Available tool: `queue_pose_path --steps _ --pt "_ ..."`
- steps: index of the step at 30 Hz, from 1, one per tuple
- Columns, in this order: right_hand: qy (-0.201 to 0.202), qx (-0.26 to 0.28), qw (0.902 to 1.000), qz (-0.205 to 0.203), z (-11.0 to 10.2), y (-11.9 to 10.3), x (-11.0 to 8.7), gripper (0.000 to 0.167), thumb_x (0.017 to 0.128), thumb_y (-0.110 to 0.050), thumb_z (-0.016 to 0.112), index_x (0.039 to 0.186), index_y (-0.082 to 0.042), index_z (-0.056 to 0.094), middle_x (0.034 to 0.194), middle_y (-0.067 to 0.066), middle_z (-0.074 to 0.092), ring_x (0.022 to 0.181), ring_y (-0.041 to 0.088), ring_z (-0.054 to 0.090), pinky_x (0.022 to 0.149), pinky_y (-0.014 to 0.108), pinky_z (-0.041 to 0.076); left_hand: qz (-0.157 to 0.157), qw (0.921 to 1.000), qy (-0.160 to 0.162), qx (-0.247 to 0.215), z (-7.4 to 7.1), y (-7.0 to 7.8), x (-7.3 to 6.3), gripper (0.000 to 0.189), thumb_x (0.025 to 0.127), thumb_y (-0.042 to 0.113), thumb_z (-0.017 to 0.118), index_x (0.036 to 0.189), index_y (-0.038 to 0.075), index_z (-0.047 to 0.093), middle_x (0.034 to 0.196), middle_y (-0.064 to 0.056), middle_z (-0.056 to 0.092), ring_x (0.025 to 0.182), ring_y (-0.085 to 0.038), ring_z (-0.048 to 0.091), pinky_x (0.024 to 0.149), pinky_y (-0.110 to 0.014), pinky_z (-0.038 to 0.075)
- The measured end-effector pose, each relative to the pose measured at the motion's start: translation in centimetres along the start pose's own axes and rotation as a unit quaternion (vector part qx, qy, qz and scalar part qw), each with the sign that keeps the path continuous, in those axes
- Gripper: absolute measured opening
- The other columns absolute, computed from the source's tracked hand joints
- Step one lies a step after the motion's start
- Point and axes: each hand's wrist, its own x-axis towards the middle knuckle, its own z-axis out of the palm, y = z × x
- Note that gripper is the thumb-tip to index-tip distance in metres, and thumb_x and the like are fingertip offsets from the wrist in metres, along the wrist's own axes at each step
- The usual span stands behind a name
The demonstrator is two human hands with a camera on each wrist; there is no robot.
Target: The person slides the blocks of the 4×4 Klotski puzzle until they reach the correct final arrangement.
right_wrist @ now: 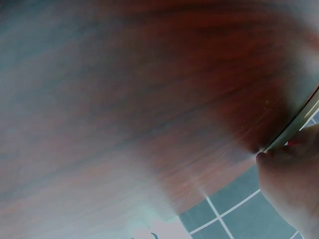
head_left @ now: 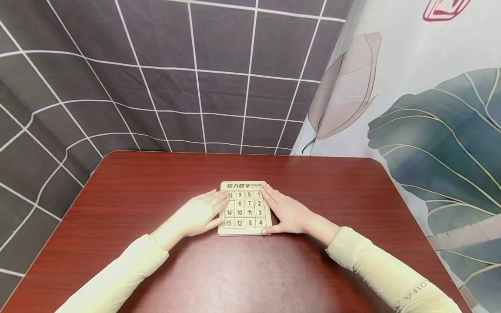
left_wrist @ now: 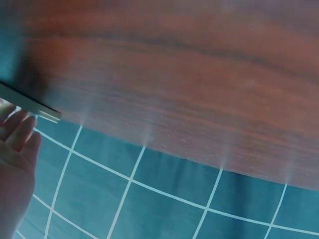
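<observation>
A pale sliding number puzzle (head_left: 244, 232) lies flat on the table, with numbered square tiles in rows and Chinese lettering along its top. The second row shows a gap at its left end. My left hand (head_left: 200, 212) touches the puzzle's left side, its fingertips over the frame near tile 13 and its thumb low by tile 15. Along the right edge rests my right hand (head_left: 292, 213), fingers straight at the upper corner, thumb at the lower one. Both wrist views show just the board's thin edge beside the left hand (left_wrist: 19, 169) and right hand (right_wrist: 294, 181).
The reddish-brown wooden table (head_left: 156, 182) has rounded far corners. Behind it hangs a dark grid-patterned cloth (head_left: 223, 91). A white curtain (head_left: 407, 52) with large leaf prints hangs at the right.
</observation>
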Motion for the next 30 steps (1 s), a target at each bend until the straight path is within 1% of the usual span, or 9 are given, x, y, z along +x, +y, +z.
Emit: queue_pose_path --steps 4,7,11,14,19,24,30 --pt "0.0 0.003 1.0 0.001 0.0 -0.1 0.0 0.121 0.089 -0.068 0.073 0.167 0.005 0.017 0.179 0.021 0.008 0.166 0.034 0.019 0.132 0.052 0.031 -0.006 0.9999 -0.006 -0.008 0.0 -0.2 0.4 0.06 0.102 0.04 0.064 0.144 -0.003 0.062 0.152 -0.019 0.062 0.146 -0.032 0.057 0.126 -0.045 0.044" --pt "0.0 0.003 1.0 0.001 0.0 -0.1 0.0 0.121 0.089 -0.068 0.073 0.167 0.005 0.017 0.179 0.02 0.008 0.166 0.034 0.018 0.132 0.051 0.031 -0.002 1.0 -0.005 -0.006 -0.2 -0.2 0.3 0.061 0.102 0.04 0.064 0.145 -0.003 0.061 0.152 -0.02 0.061 0.146 -0.032 0.057 0.126 -0.045 0.044" --pt "0.0 0.002 1.0 0.001 0.0 -0.1 -0.1 0.121 0.089 -0.068 0.073 0.167 0.005 0.017 0.179 0.021 0.008 0.166 0.033 0.018 0.133 0.05 0.03 0.013 0.9999 0.011 0.003 -0.4 0.3 -0.5 0.063 0.101 0.041 0.067 0.145 -0.003 0.061 0.152 -0.021 0.061 0.144 -0.032 0.058 0.124 -0.045 0.045" --pt "0.0 0.004 1.0 0.001 -0.1 -0.1 -0.1 0.121 0.089 -0.067 0.074 0.167 0.006 0.017 0.178 0.021 0.008 0.166 0.034 0.018 0.133 0.05 0.029 0.028 0.9992 0.025 0.011 -0.6 0.9 -1.3 0.064 0.099 0.041 0.07 0.143 -0.004 0.062 0.15 -0.02 0.063 0.142 -0.031 0.06 0.123 -0.045 0.047" --pt "0.001 0.005 1.0 0.001 -0.2 -0.2 -0.1 0.121 0.089 -0.067 0.073 0.167 0.006 0.017 0.178 0.021 0.008 0.166 0.034 0.018 0.134 0.05 0.029 0.045 0.9985 0.026 0.016 -0.7 1.9 -2.4 0.065 0.1 0.045 0.069 0.143 -0.003 0.063 0.149 -0.018 0.064 0.14 -0.03 0.062 0.122 -0.043 0.048" --pt "0.001 0.005 1.0 0.0 -0.1 -0.2 -0.1 0.121 0.089 -0.067 0.073 0.167 0.006 0.017 0.178 0.022 0.008 0.166 0.034 0.018 0.134 0.05 0.029 0.041 0.9989 0.015 0.015 -0.6 2.2 -2.7 0.065 0.101 0.047 0.067 0.145 -0.001 0.062 0.151 -0.017 0.063 0.142 -0.03 0.061 0.123 -0.042 0.047" --pt "0.001 0.002 1.0 0.0 -0.1 -0.1 0.0 0.121 0.089 -0.067 0.074 0.167 0.006 0.017 0.178 0.022 0.008 0.166 0.034 0.018 0.133 0.05 0.029 0.035 0.9988 0.018 0.029 -0.3 1.8 -2.3 0.064 0.1 0.047 0.068 0.142 -0.001 0.065 0.149 -0.017 0.064 0.141 -0.029 0.062 0.123 -0.042 0.047"
